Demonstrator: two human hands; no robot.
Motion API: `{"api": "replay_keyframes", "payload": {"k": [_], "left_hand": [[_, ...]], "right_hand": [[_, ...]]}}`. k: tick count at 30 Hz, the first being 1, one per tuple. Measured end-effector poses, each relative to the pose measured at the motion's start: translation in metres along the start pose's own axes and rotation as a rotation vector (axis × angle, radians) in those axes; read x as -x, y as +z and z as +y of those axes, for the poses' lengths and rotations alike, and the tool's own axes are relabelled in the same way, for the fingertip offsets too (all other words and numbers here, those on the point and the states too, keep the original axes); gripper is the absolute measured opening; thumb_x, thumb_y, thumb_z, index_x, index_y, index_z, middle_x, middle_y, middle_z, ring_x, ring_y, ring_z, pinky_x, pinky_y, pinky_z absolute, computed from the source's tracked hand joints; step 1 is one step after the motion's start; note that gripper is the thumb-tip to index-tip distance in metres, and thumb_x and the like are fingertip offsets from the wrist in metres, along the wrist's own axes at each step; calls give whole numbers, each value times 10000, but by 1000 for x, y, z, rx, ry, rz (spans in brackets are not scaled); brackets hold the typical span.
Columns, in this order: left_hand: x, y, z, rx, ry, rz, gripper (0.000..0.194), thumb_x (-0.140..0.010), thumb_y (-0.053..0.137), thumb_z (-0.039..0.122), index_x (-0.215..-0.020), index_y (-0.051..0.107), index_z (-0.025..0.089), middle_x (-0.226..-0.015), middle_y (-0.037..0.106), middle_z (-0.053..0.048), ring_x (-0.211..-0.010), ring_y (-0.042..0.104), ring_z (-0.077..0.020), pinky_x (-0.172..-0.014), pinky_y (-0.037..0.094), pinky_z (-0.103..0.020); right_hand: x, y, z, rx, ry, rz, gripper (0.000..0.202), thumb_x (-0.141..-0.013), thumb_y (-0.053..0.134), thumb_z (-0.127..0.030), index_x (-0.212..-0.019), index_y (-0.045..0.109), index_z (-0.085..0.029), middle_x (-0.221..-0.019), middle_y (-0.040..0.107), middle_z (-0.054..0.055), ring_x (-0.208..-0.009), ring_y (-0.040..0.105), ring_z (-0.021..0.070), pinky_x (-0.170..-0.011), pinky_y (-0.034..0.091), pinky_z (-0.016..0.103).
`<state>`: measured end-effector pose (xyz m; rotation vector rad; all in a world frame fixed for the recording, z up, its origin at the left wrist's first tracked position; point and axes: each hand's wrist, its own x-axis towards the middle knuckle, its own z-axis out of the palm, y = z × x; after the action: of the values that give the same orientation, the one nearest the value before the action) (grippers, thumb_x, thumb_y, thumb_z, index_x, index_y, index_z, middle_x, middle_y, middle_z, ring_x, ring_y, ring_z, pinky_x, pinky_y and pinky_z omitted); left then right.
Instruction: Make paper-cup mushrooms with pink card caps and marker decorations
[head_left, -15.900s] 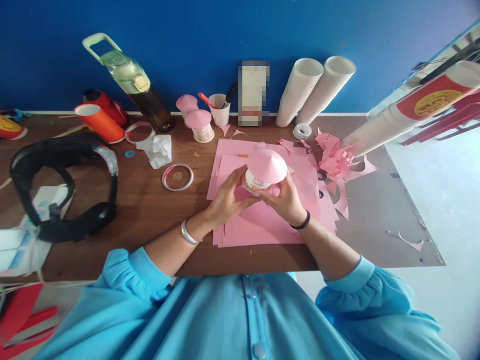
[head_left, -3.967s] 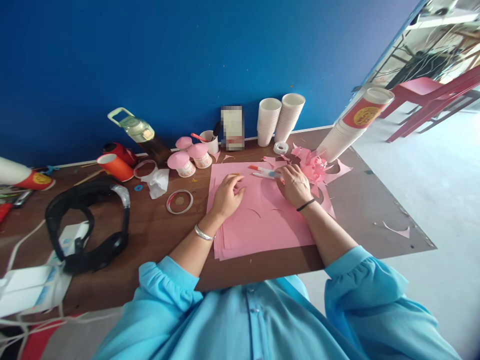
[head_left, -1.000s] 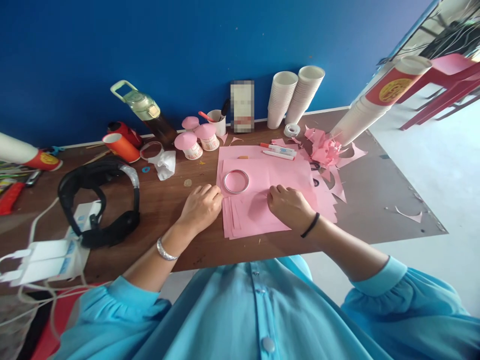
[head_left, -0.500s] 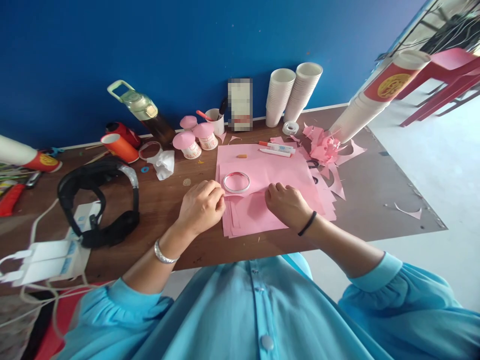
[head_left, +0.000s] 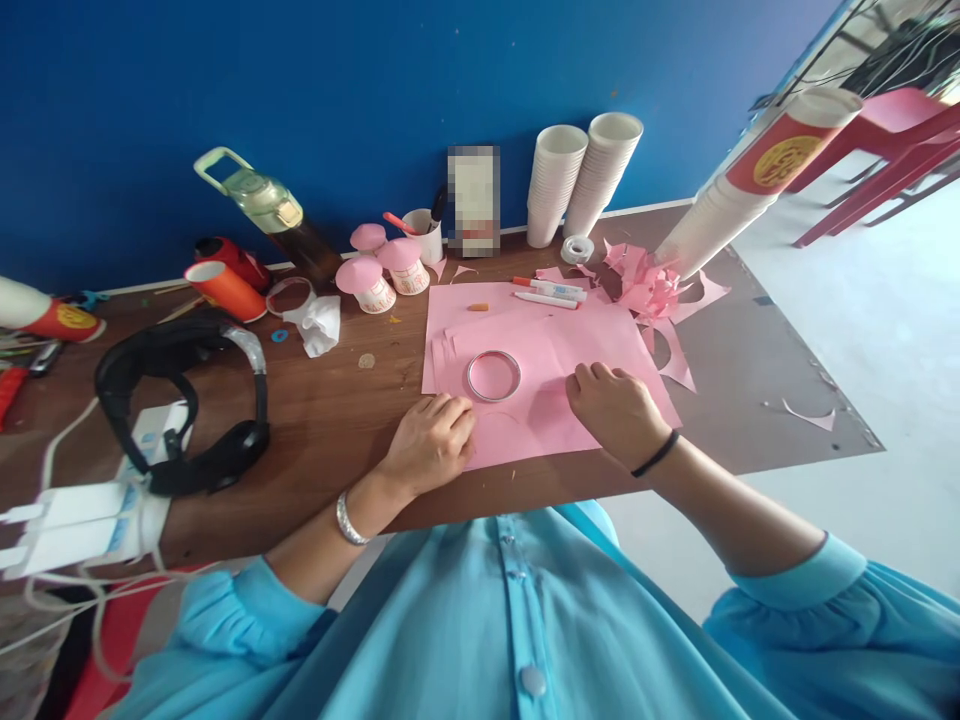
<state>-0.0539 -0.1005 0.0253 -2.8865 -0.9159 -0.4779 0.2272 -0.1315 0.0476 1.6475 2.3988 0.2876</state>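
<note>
Our left hand (head_left: 433,440) curls at the edge of the pink paper (head_left: 551,335), our right hand (head_left: 616,410) over it; a ring (head_left: 493,399) lies on top.

No lettering can be read for certain. The right cup stack (head_left: 750,190) bears a round yellow emblem (head_left: 786,161) with red marks, unclear; a similar yellow patch (head_left: 77,317) shows on the left cup (head_left: 30,303). Blue print on a marker (head_left: 564,291) is too small. Orange marks on the small cups (head_left: 409,281) may be drawing or letters.
</note>
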Motion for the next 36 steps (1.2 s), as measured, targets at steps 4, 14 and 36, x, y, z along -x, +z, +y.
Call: {"api": "replay_keyframes", "payload": {"k": [4,14,36], "left_hand": [[2,-9,-5,79,-5,-18,135,-811,598,86,-873,662,186,-914,711,-66,-851,620,-233,-766,527,-375],[6,-4,-12,130,-15,19,205,-938,652,346,-1043,686,173,-991,731,-87,-904,665,-237,-827,561,-380],[13,4,-15,75,61,83,92,-960,597,154,-962,688,160,-895,726,-56,-797,637,-194,-739,552,-351]], "right_hand": [[5,-4,2,-37,-5,81,301,-903,440,50,-868,692,-111,-795,639,121,-723,525,224,-582,248,357],[-39,-7,-27,-278,-166,130,300,-1008,431,-77,-995,717,-167,-1157,699,110,-830,581,176,-574,296,326],[-54,0,-44,-325,-269,210,288,-1000,479,-60,-859,706,-166,-925,695,74,-782,570,173,-612,320,316]]}}
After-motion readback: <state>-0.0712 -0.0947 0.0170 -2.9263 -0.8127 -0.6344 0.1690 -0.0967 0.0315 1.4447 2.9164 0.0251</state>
